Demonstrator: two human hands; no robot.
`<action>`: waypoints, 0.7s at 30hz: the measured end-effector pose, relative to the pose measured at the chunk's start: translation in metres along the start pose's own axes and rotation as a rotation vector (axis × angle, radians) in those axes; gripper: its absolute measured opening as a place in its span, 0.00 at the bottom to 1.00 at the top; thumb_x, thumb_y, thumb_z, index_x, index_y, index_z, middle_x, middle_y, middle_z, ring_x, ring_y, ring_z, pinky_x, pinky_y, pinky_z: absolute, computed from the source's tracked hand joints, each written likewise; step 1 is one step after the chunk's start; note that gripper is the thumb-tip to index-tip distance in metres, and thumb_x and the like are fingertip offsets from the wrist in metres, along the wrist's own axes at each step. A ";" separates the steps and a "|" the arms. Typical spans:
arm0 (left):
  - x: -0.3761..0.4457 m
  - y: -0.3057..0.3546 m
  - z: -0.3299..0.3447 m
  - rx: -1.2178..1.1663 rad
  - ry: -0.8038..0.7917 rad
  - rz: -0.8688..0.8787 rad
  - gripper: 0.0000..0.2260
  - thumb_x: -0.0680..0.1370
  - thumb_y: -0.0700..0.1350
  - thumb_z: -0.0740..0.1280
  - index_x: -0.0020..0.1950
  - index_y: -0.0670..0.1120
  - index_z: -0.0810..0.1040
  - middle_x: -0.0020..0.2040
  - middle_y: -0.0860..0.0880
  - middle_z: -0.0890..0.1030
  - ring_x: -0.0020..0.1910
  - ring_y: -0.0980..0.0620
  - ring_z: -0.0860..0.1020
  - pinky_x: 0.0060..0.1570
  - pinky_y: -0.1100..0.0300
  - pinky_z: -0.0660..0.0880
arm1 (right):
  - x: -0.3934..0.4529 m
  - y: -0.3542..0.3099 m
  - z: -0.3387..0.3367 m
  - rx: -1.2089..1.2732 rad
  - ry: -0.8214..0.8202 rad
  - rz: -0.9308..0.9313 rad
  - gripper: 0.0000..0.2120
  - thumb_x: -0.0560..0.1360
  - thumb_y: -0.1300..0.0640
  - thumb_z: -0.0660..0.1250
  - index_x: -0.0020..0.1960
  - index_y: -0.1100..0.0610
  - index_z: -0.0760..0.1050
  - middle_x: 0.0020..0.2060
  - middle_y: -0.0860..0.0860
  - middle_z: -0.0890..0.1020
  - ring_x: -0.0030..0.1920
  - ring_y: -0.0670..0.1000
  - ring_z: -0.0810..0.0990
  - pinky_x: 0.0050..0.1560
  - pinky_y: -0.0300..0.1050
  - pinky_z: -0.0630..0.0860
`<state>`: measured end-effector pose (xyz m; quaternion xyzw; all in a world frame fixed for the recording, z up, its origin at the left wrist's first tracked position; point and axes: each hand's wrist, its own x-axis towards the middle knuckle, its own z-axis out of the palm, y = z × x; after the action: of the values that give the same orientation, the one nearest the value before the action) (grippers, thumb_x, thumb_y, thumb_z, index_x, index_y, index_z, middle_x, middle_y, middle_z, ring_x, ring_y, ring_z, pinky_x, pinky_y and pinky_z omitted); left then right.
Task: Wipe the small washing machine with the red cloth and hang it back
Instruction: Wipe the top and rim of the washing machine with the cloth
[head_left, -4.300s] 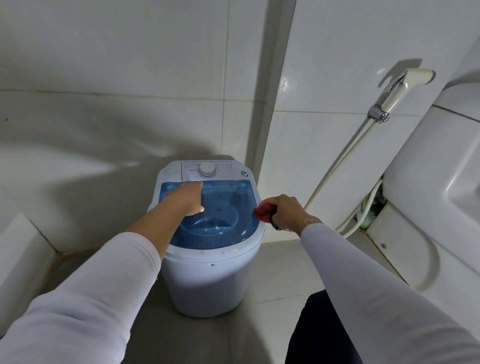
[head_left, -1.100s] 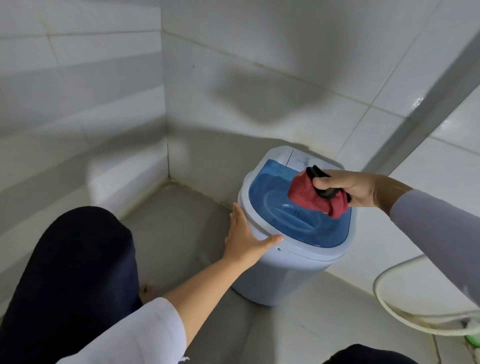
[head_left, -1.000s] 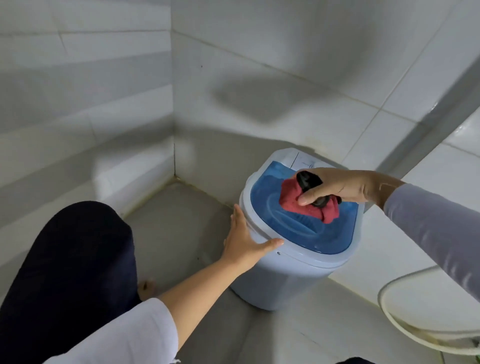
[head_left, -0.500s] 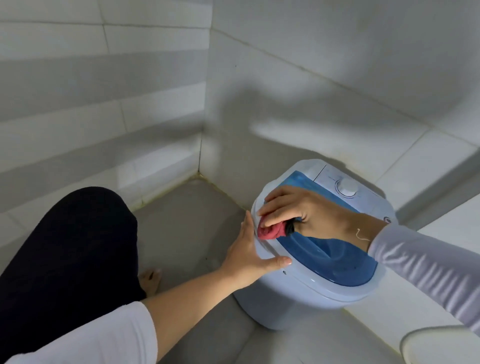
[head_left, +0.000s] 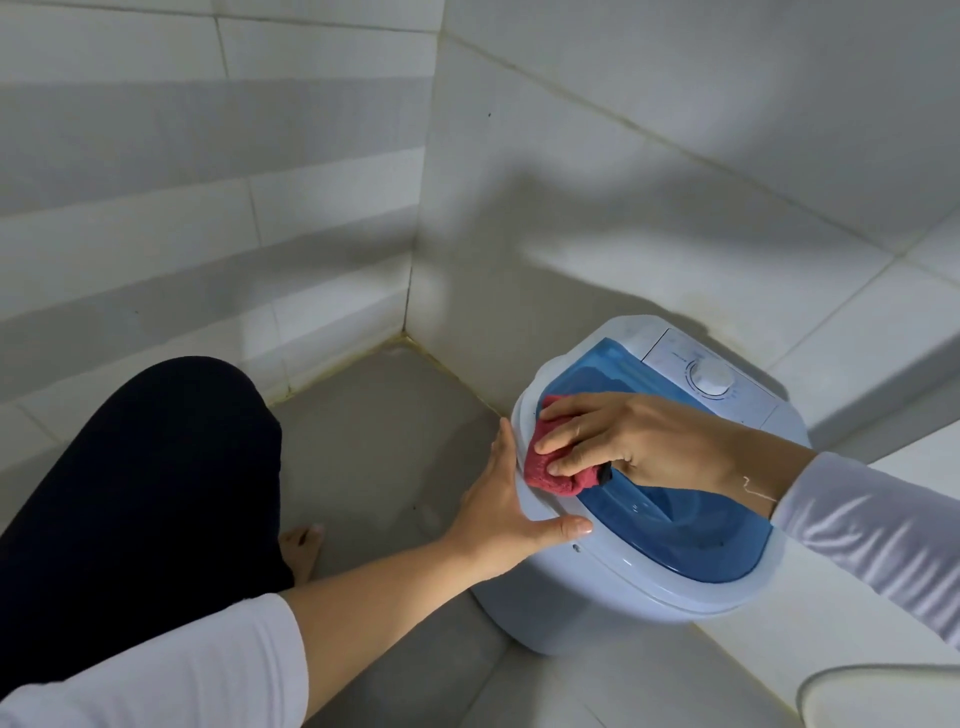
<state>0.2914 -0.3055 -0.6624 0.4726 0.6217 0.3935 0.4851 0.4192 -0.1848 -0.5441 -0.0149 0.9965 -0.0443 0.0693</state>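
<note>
Right hand (head_left: 639, 441) is down flat on the cloth (head_left: 545, 465), fingers (head_left: 563, 444) spread and pressing it onto the machine (head_left: 623, 577); more a press than a pinch, with a dark bit of the cloth poking out by the thumb. The cloth sits bunched on the white rim at the machine's left edge, just where rim meets the blue lid (head_left: 685, 530). Left hand (head_left: 506, 512) is open, palm against the machine's side, thumb lying along the rim just below the cloth, close to it, bracing the tub.

Here's what matters: the unwiped run of rim curves away from the cloth towards the front and round to the right, and the lid stretches long from the dial (head_left: 712, 378) at the back towards the person. So I'd say the wiping hand must sweep along that curve, and the bracing thumb lies right in its path. The right hand is the one on the job.

Count: one cloth, one machine, one dial, two hands. The machine stands on the floor (head_left: 384, 441) against the wall, near the corner. No hook in view.
</note>
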 end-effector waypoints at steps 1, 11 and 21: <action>0.000 -0.001 0.000 -0.009 -0.001 0.001 0.60 0.60 0.65 0.74 0.75 0.58 0.33 0.79 0.58 0.49 0.77 0.55 0.51 0.75 0.50 0.56 | 0.002 0.001 0.000 -0.020 0.004 -0.007 0.24 0.62 0.74 0.62 0.53 0.57 0.82 0.55 0.51 0.83 0.63 0.58 0.76 0.64 0.48 0.74; -0.002 0.002 0.000 -0.005 0.039 0.070 0.57 0.60 0.64 0.75 0.74 0.64 0.37 0.77 0.65 0.49 0.77 0.58 0.53 0.74 0.50 0.58 | 0.027 0.020 0.000 -0.115 0.120 0.005 0.22 0.66 0.64 0.52 0.50 0.59 0.83 0.51 0.54 0.84 0.55 0.61 0.79 0.53 0.56 0.79; -0.005 0.003 -0.001 0.042 -0.001 -0.011 0.58 0.60 0.67 0.72 0.74 0.60 0.31 0.78 0.61 0.43 0.78 0.57 0.46 0.75 0.44 0.50 | 0.029 0.060 0.004 -0.149 0.224 0.282 0.27 0.58 0.79 0.67 0.52 0.59 0.82 0.49 0.55 0.85 0.51 0.62 0.79 0.44 0.53 0.80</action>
<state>0.2919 -0.3096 -0.6580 0.4795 0.6321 0.3773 0.4776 0.3894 -0.1260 -0.5574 0.1250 0.9907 0.0383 -0.0376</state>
